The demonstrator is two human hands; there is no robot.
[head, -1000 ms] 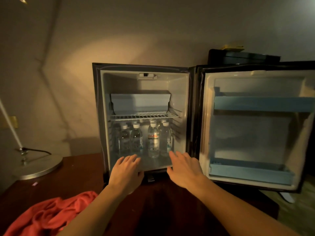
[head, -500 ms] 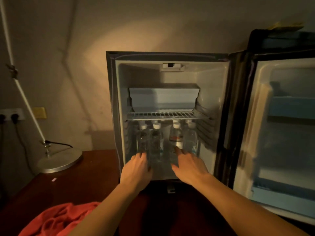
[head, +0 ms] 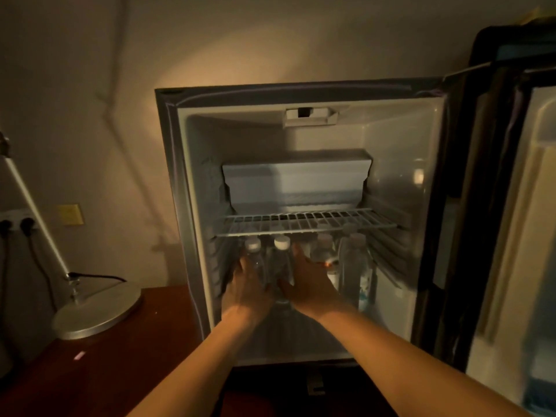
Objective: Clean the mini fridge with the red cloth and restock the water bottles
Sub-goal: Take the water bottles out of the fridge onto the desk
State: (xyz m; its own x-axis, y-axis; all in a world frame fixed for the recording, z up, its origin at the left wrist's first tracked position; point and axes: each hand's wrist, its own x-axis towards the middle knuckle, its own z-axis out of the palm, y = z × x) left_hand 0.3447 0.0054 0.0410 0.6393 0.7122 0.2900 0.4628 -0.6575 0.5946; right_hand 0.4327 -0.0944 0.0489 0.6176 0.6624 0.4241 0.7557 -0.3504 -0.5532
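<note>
While the mini fridge (head: 304, 139) is stood open on the dark wooden table (head: 126, 356), items are listed left to right; wall sockets (head: 18, 225) with black plugs are seen at far left, a yellow wall plate (head: 70, 214) just beside them; a lamp arm (head: 33, 206) is slanted down to a round metal lamp base (head: 97, 308) set on the table, a black cable (head: 99, 277) being attached at its foot; a small pink scrap (head: 79, 355) is noted on the tabletop near the base. Inside the fridge, a white box (head: 296, 182) is set at the back above a wire shelf (head: 307, 221); water bottles (head: 352, 266) with white caps are stood upright below that shelf, on the lower floor. The left hand (head: 249, 285) is wrapped on a front bottle (head: 254, 254) at the left of the group, fingers curled round its side; the right hand (head: 310, 281) is placed against the next capped bottle (head: 282, 257), thumb raised, fingers reaching behind and partly hidden, so whether they are closed round it cannot be told; both bottles are kept between the two hands. The fridge door (head: 511, 236) is swung open at right, blurred; the red cloth is out of view.
</note>
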